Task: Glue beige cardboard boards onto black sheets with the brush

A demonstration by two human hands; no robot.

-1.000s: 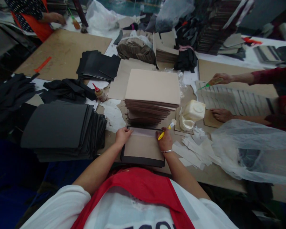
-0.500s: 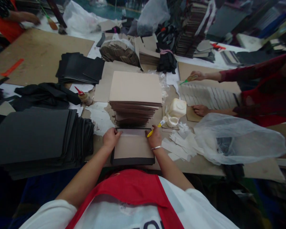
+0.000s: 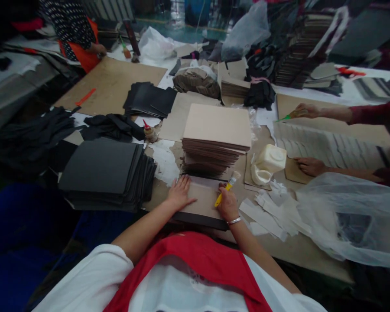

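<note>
My left hand (image 3: 181, 194) lies flat with spread fingers on the left side of a beige board (image 3: 203, 199). Black material (image 3: 198, 219) shows along the board's near edge. My right hand (image 3: 228, 203) is closed around a paintbrush (image 3: 223, 196) with a yellow handle, its pale bristles pointing away to the upper right. That hand rests at the board's right edge. Directly behind the board rises a tall stack of beige boards (image 3: 217, 125). A cream plastic jug (image 3: 272, 159) with a cut opening lies to the right of the stack.
Black sheets (image 3: 97, 167) are piled at left, near a glue bottle (image 3: 150, 132) with a red tip. White paper strips (image 3: 276, 208) and a clear plastic bag (image 3: 351, 216) lie at right. A co-worker's hands (image 3: 308, 165) work over a striped sheet (image 3: 325, 141); another person stands far left.
My left hand has gone from pinching the board's far left corner to lying flat on it. My right hand still holds the paintbrush. The camera view has turned left.
</note>
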